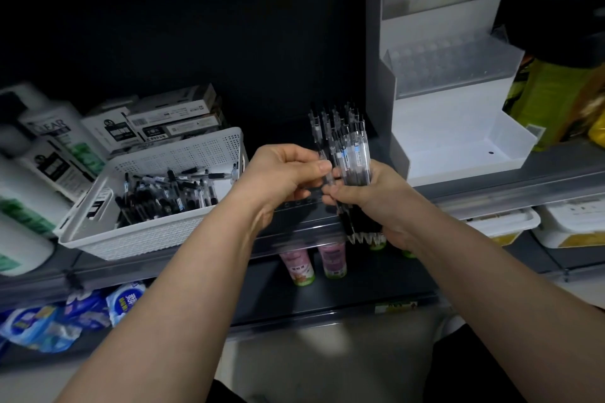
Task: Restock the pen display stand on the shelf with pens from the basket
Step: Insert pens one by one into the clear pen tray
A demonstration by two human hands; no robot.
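- right hand (pixel 370 203) wraps a pen bundle (pixel 352 154), clips up; its fingers hide the mid barrels, tips poke out below
- left hand (pixel 284 173) pinches a single pen (pixel 328 175) at the bundle's left edge; blurred, can't tell if it's free of the rest
- basket (pixel 157 235) on the left of the shelf (pixel 491 188), pens heaped inside
- display stand (pixel 451 127) on the right, well apart; hole tier frosted, holes hard to make out
- hands work in the gap between them
- bottles (pixel 42 154) far left blurred, cut by frame
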